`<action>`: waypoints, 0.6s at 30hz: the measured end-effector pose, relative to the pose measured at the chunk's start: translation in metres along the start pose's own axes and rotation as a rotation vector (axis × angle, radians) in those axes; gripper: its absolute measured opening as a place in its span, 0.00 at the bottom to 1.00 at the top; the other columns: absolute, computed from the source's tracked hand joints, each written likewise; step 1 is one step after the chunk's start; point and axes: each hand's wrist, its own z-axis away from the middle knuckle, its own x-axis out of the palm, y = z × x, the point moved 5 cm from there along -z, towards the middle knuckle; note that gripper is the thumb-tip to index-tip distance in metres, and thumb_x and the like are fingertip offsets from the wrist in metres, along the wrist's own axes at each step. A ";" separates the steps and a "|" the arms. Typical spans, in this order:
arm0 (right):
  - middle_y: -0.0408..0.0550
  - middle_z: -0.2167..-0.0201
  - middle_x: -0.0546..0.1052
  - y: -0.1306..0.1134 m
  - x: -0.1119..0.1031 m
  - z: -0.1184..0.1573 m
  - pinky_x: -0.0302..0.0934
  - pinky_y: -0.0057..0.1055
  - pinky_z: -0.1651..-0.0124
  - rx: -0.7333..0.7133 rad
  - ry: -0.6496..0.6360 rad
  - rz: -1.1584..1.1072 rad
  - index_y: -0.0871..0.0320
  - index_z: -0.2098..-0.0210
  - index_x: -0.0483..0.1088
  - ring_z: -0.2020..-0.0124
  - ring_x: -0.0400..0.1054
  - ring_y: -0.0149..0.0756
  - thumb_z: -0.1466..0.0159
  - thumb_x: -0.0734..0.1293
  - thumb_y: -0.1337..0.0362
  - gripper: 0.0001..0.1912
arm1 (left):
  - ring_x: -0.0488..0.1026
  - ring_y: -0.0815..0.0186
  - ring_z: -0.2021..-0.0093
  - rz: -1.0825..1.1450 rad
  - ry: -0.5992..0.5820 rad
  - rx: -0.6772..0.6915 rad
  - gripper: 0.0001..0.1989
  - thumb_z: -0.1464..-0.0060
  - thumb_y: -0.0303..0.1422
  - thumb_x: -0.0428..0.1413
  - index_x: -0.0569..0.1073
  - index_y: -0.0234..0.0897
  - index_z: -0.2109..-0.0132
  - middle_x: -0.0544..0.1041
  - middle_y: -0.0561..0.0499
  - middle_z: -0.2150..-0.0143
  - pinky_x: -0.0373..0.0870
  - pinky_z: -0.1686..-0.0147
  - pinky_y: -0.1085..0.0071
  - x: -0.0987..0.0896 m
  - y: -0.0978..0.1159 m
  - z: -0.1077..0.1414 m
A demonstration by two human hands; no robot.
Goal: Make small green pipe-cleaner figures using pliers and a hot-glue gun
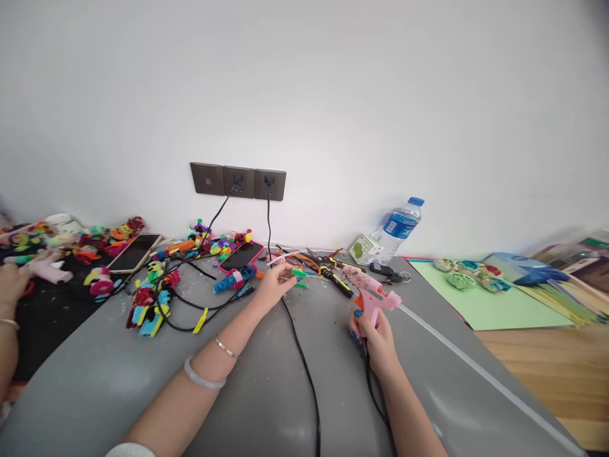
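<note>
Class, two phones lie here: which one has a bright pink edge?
The phone nearer the person's left hand, just behind the blue fuzzy piece; the other phone, farther left, has a pale edge.

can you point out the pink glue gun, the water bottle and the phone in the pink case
pink glue gun (373, 307): head view, on its pink body just above the right hand (378, 339)
water bottle (400, 224): head view, on its blue label
phone in the pink case (242, 257): head view, on its dark screen
</note>
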 end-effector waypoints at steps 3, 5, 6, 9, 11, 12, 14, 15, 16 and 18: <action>0.35 0.87 0.60 0.001 0.007 -0.004 0.43 0.27 0.77 0.001 -0.115 -0.051 0.55 0.72 0.60 0.83 0.48 0.26 0.36 0.64 0.52 0.15 | 0.72 0.68 0.73 -0.021 -0.006 0.017 0.16 0.54 0.36 0.62 0.74 0.33 0.57 0.77 0.48 0.64 0.66 0.84 0.79 -0.001 0.003 0.000; 0.34 0.87 0.60 0.002 0.010 -0.004 0.41 0.28 0.77 0.006 -0.156 -0.053 0.56 0.64 0.64 0.83 0.48 0.27 0.35 0.63 0.51 0.14 | 0.73 0.68 0.73 -0.035 -0.011 0.030 0.16 0.53 0.35 0.61 0.75 0.32 0.57 0.79 0.47 0.63 0.67 0.83 0.78 -0.001 0.004 0.000; 0.34 0.87 0.61 0.003 0.011 -0.004 0.41 0.28 0.77 0.006 -0.172 -0.044 0.57 0.61 0.64 0.84 0.48 0.27 0.34 0.63 0.50 0.16 | 0.73 0.67 0.72 -0.040 -0.014 0.036 0.16 0.53 0.35 0.61 0.75 0.32 0.57 0.79 0.46 0.63 0.67 0.83 0.77 -0.001 0.004 -0.001; 0.35 0.88 0.62 0.004 0.014 -0.002 0.42 0.28 0.79 0.015 -0.246 -0.021 0.57 0.62 0.64 0.85 0.47 0.27 0.34 0.60 0.45 0.20 | 0.76 0.65 0.68 -0.042 -0.018 0.071 0.14 0.53 0.33 0.61 0.76 0.32 0.58 0.80 0.46 0.62 0.69 0.79 0.77 -0.001 0.005 -0.001; 0.37 0.89 0.63 0.005 0.016 0.000 0.41 0.28 0.81 0.031 -0.306 -0.007 0.57 0.64 0.65 0.86 0.47 0.27 0.34 0.59 0.43 0.22 | 0.77 0.64 0.65 -0.037 -0.024 0.097 0.12 0.52 0.32 0.60 0.76 0.32 0.59 0.80 0.46 0.62 0.71 0.75 0.76 0.000 0.006 -0.001; 0.37 0.89 0.64 0.005 0.017 0.001 0.42 0.28 0.81 0.032 -0.327 0.002 0.57 0.65 0.64 0.87 0.48 0.27 0.34 0.58 0.42 0.23 | 0.77 0.64 0.64 -0.037 -0.030 0.105 0.12 0.52 0.32 0.60 0.76 0.32 0.59 0.80 0.46 0.63 0.72 0.74 0.76 0.000 0.006 -0.001; 0.39 0.89 0.64 0.003 0.018 0.002 0.43 0.28 0.81 0.019 -0.354 0.026 0.57 0.69 0.64 0.87 0.49 0.27 0.33 0.57 0.41 0.24 | 0.77 0.63 0.64 -0.044 -0.050 0.113 0.11 0.51 0.32 0.60 0.76 0.33 0.60 0.81 0.46 0.64 0.72 0.71 0.74 0.002 0.006 -0.001; 0.39 0.89 0.65 0.002 0.018 0.002 0.44 0.28 0.80 0.009 -0.360 0.038 0.57 0.69 0.63 0.86 0.50 0.27 0.33 0.57 0.41 0.25 | 0.78 0.63 0.63 -0.049 -0.061 0.116 0.11 0.51 0.32 0.60 0.77 0.33 0.60 0.81 0.46 0.64 0.73 0.70 0.74 0.003 0.006 -0.001; 0.39 0.89 0.65 0.001 0.019 0.002 0.44 0.28 0.80 0.000 -0.367 0.049 0.57 0.69 0.64 0.86 0.50 0.27 0.33 0.56 0.41 0.25 | 0.78 0.63 0.63 -0.055 -0.071 0.120 0.11 0.51 0.32 0.60 0.77 0.33 0.60 0.81 0.46 0.64 0.73 0.69 0.73 0.004 0.006 -0.001; 0.38 0.88 0.65 -0.001 0.021 0.003 0.45 0.28 0.79 -0.008 -0.393 0.071 0.57 0.67 0.64 0.85 0.50 0.27 0.32 0.56 0.42 0.24 | 0.78 0.62 0.63 -0.066 -0.080 0.124 0.11 0.51 0.33 0.61 0.77 0.32 0.61 0.81 0.45 0.63 0.73 0.67 0.72 0.005 0.006 -0.001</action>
